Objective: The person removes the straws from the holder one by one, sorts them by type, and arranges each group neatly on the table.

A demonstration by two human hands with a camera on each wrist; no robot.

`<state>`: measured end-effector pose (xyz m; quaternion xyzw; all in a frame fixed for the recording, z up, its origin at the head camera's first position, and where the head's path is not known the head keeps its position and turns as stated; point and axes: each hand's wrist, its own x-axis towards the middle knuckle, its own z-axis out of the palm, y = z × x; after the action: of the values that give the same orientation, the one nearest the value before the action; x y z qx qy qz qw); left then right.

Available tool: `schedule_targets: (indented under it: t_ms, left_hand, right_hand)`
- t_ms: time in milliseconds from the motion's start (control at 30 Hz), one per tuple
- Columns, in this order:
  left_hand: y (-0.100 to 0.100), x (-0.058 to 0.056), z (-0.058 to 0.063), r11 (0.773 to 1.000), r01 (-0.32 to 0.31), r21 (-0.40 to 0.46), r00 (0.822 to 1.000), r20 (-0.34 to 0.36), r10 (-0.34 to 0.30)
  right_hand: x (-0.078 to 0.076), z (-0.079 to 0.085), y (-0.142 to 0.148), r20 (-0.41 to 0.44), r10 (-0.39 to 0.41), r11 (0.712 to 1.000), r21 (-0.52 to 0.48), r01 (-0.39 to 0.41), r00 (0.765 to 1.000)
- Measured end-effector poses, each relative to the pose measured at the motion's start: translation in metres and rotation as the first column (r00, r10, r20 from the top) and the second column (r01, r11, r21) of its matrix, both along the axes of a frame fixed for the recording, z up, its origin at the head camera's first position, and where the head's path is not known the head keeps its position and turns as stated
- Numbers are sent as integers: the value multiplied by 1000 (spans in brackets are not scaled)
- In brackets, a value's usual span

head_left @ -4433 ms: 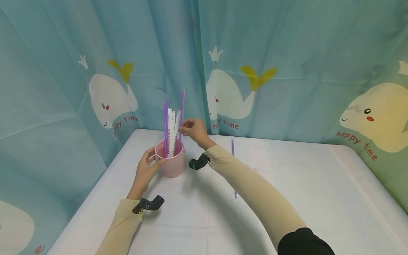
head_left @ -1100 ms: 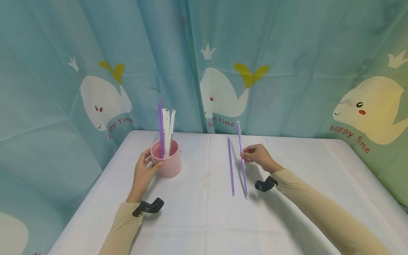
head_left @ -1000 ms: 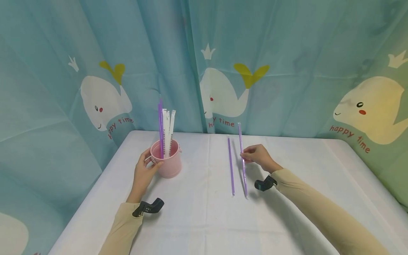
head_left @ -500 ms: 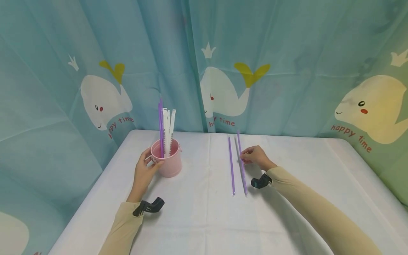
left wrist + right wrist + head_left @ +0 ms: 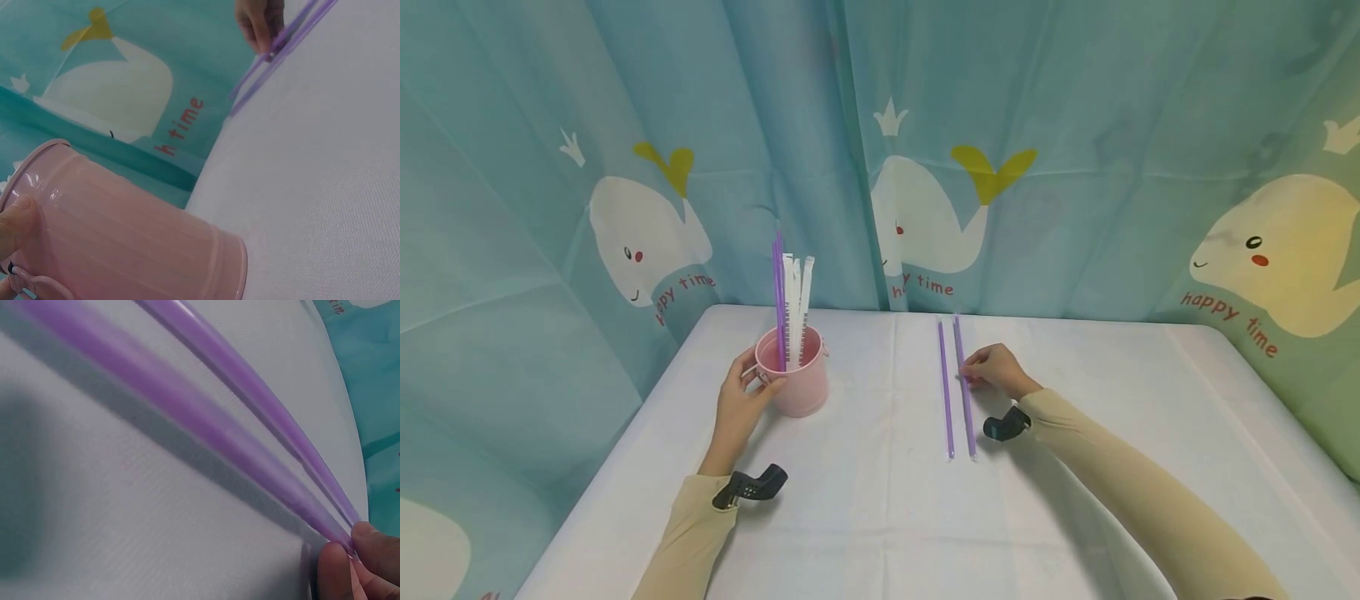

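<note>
The pink bucket point(image 5: 803, 395), held at its rim, stands upright on the counter point(image 5: 865, 500). Purple straws point(image 5: 778, 283) and white straws point(image 5: 787, 292) with dark print rise well above it. To its right, the pinched straw point(image 5: 967, 408), also purple, runs nearly parallel to the loose straw point(image 5: 946, 389), which lies flat just beside it.

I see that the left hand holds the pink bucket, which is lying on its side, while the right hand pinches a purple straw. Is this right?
Not quite: the pink bucket is standing upright on the table, as the head view shows. The left hand does hold it, and the right hand does pinch a purple straw.
</note>
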<state>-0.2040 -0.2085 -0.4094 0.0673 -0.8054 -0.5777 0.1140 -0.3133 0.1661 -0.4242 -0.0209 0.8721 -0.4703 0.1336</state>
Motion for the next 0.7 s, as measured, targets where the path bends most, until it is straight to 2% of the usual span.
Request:
schedule_targets:
  t_ms: [300, 600, 700]
  left_hand:
    - [0, -1, 1, 1000, 5, -4, 1000, 18, -5]
    - [0, 1, 1, 1000, 4, 3, 1000, 9, -4]
    - [0, 1, 2, 1000, 9, 6, 1000, 8, -9]
  right_hand:
    - [-1, 0, -5, -10, -23, 1000, 10, 23, 1000]
    - [2, 0, -10, -80, -13, 996, 82, 20, 997]
    - [2, -2, -11, -79, -17, 996, 86, 24, 997]
